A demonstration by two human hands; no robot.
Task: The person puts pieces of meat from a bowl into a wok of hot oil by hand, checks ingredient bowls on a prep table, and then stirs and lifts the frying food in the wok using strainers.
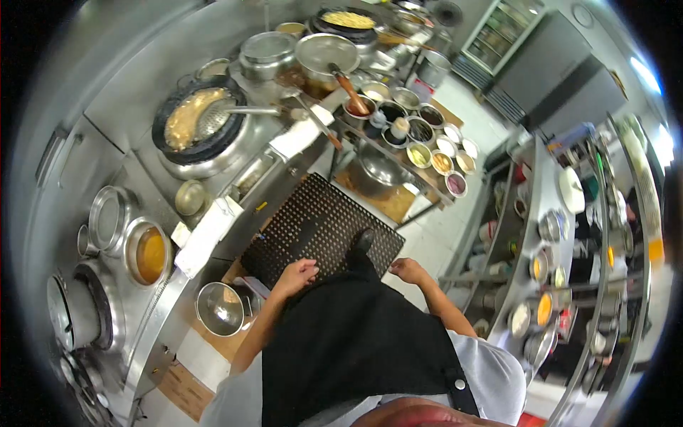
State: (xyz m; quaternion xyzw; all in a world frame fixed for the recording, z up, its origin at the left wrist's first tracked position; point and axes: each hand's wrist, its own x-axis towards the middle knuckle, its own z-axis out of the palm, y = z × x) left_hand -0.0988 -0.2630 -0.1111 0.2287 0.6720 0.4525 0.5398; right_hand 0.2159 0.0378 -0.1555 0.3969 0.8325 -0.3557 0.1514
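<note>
My left hand (pixel 297 277) hangs in front of the black apron (pixel 348 349), over the edge of the perforated black floor mat (pixel 306 228). Its fingers are curled, and nothing shows in them. My right hand (pixel 408 271) is low on the other side of the apron, near the mat's right corner, with its fingers bent inward and nothing visible in them. Neither hand touches any cookware. On the stove at the left, a black wok (pixel 163 135) holds pale food in liquid, and a perforated ladle (pixel 212 121) rests in it.
A steel counter (pixel 142 341) runs along the left with a bowl of orange liquid (pixel 150 255). Ahead stands a rack of seasoning containers (pixel 420 132). Shelves (pixel 530 185) with bowls line the right. A steel pot (pixel 222 309) sits low beside my left arm.
</note>
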